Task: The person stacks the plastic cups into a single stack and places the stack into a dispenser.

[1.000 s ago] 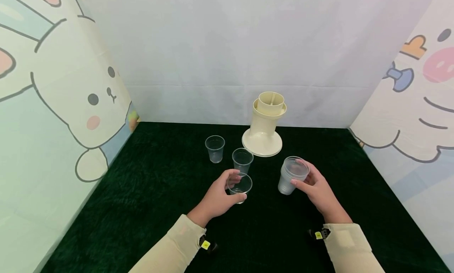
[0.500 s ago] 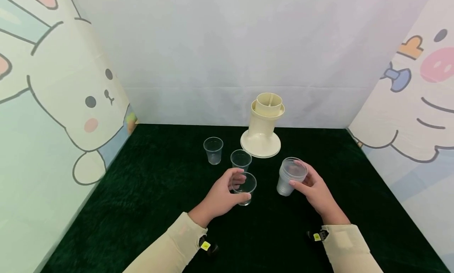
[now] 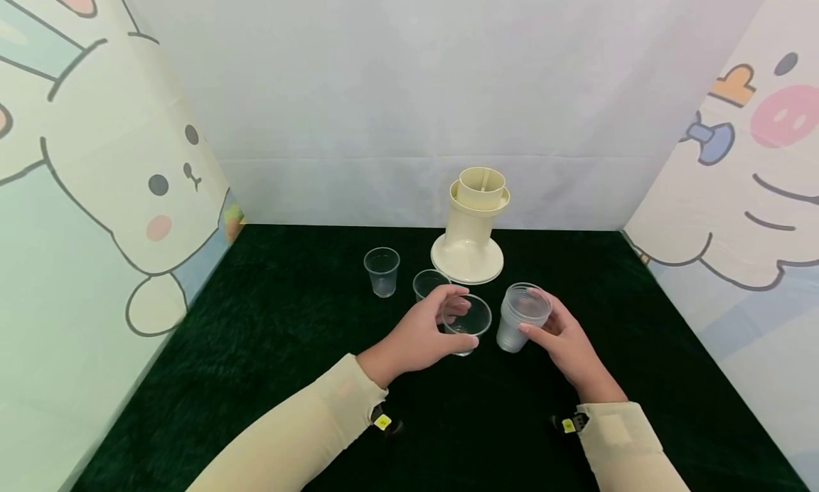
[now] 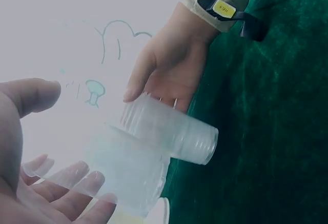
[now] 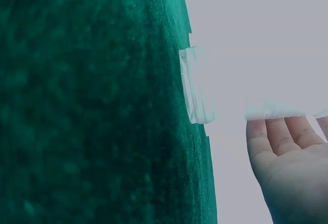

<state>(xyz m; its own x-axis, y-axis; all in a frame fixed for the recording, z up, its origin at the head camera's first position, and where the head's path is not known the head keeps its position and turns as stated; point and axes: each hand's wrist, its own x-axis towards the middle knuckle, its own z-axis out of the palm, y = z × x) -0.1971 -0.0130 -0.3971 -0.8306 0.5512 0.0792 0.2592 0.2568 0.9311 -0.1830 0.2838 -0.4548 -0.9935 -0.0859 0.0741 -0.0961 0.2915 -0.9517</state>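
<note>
My left hand [image 3: 431,332] holds a clear plastic cup [image 3: 469,313] between thumb and fingers, raised above the dark green cloth. To its right, my right hand [image 3: 569,346] grips a stack of nested clear plastic cups [image 3: 515,330] with the rims upward. The held cup and the stack stand close together in the head view. From the left wrist, the cup [image 4: 128,170] partly overlaps the stack [image 4: 192,139], whose rim end lies in the right hand [image 4: 177,62]. Behind the left hand, another clear cup [image 3: 427,282] is partly hidden.
A single clear cup [image 3: 382,273] stands farther back on the left. Behind the cups is a cream-coloured stand [image 3: 470,232] with a round base and a tube-shaped top. Green cloth [image 3: 307,307] covers the table, and printed cartoon panels [image 3: 147,193] rise at the sides.
My left hand has carried its cup to the right and slightly away from me, nearer the stack. The right hand keeps its grip on the stack and has hardly moved.
</note>
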